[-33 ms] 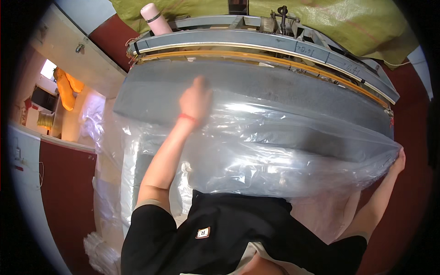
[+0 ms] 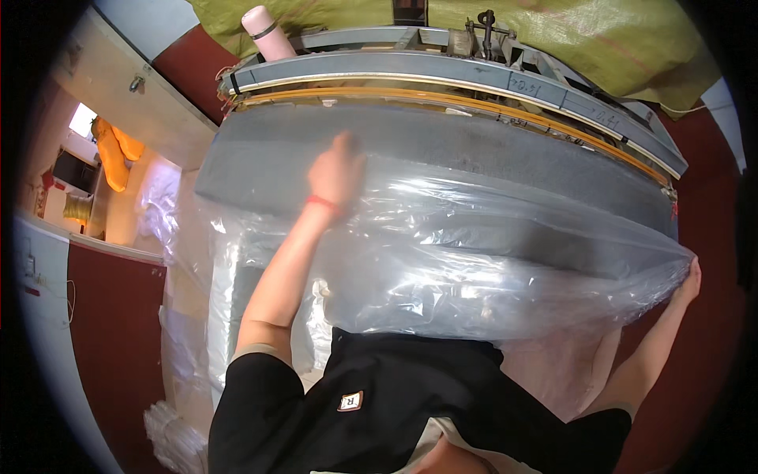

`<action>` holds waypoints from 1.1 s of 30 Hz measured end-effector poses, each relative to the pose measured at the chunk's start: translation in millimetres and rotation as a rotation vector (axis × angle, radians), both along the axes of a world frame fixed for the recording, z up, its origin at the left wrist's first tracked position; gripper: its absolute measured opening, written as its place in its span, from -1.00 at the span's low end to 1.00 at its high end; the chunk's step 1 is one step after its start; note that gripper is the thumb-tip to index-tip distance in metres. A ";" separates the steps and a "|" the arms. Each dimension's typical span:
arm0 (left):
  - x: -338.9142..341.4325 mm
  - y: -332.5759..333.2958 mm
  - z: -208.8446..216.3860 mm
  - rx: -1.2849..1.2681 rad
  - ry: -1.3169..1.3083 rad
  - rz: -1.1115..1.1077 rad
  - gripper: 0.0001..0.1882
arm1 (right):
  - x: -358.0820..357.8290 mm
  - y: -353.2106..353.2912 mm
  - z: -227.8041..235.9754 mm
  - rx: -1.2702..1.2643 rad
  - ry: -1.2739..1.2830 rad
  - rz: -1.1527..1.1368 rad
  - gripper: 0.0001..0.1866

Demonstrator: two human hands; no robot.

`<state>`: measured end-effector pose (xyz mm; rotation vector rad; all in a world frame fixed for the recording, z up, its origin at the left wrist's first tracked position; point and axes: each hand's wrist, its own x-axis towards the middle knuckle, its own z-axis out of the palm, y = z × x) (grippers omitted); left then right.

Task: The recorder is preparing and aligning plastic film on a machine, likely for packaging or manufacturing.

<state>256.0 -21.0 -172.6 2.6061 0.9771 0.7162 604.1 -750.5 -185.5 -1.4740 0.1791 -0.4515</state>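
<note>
Clear plastic film stretches across the front part of a long grey machine bed, wrinkled and shiny, and hangs down toward my body. At the far right, my right hand is closed on the film's corner, pulling that side into a taut point. My left hand, with a red string around its wrist, is over the grey surface at the film's left part. Motion smears its fingers, though one seems to point away from me; whether it touches the film I cannot tell.
Behind the bed runs a metal frame with an orange strip. A pink bottle stands at its left end. Green woven sheeting covers the back. More plastic lies at lower left, near a doorway with an open door.
My right hand and the film corner in it have shifted very slightly to the right. The left hand looks the same.
</note>
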 end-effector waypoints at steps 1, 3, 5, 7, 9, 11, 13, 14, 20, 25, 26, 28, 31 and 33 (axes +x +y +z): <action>-3.2 0.4 2.7 0.007 -0.021 -0.073 -0.75 | -9.3 -8.0 9.3 -0.032 -0.017 -0.013 -0.68; -4.9 0.9 7.2 -0.020 -0.002 -0.089 -0.78 | -18.9 -18.5 22.6 -0.067 -0.034 -0.031 -0.67; -5.2 6.9 5.7 0.023 -0.011 -0.162 -0.87 | -18.9 -29.9 29.0 -0.111 0.023 -0.047 -0.66; 0.1 22.3 -5.5 0.138 -0.082 -0.254 -0.90 | 0.8 -55.0 35.4 -0.058 0.078 0.063 -0.67; 8.7 36.9 -10.8 -0.012 -0.260 -0.328 -0.81 | 20.5 -59.6 35.7 0.066 0.132 0.169 -0.69; 7.8 53.7 6.8 -0.233 -0.469 -0.148 -0.79 | 14.1 53.1 55.4 0.154 0.174 -0.024 -0.71; 29.8 62.6 26.7 -0.372 -0.713 -0.001 -0.84 | 21.2 91.1 53.8 -0.727 -0.028 -0.171 -0.72; 27.6 98.7 17.3 -0.627 -0.744 0.017 -0.86 | 26.2 140.5 44.3 -0.989 0.051 -0.379 -0.72; 56.7 207.9 -46.7 -0.489 -0.856 0.030 -0.81 | 99.3 211.6 -46.9 -0.333 -0.137 -0.056 -0.79; 76.2 196.5 -45.3 -0.600 -0.865 -0.021 -0.83 | 86.3 227.8 -30.3 -0.503 -0.136 -0.271 -0.80; 80.8 190.3 -45.1 -0.633 -0.889 0.045 -0.82 | 85.2 226.4 -30.0 -0.587 -0.137 -0.365 -0.80; 77.1 196.5 -44.7 -0.579 -0.892 0.017 -0.81 | 94.9 219.6 -34.8 -0.659 -0.189 -0.418 -0.81; 65.7 196.9 -34.3 -0.685 -0.858 0.015 -0.87 | 88.6 224.1 -21.3 -0.500 -0.160 -0.290 -0.84; 69.6 175.0 -15.5 -0.737 -0.953 0.023 -0.88 | 85.0 228.7 -12.6 -0.214 -0.153 -0.079 -0.86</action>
